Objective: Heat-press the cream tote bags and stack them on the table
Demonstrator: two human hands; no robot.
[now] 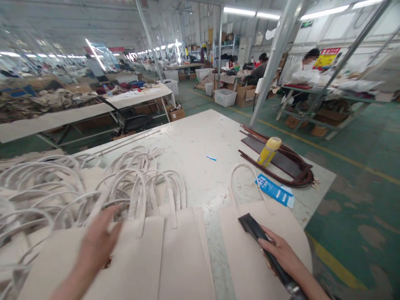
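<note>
My left hand (98, 241) reaches forward over a pile of cream tote bags (134, 250), its fingers stretched toward the looped handles (137, 183); motion blurs it a little. My right hand (281, 252) is wrapped round the handle of a black flat-headed tool (253, 228). The tool's head rests on a single cream tote bag (250, 250) that lies apart at the right of the white table (200, 141).
A yellow bottle (268, 151) lies on dark brown straps (281, 166) at the table's right edge, with a blue packet (275, 191) nearby. Other tables, boxes and seated people stand beyond. Green floor lies to the right.
</note>
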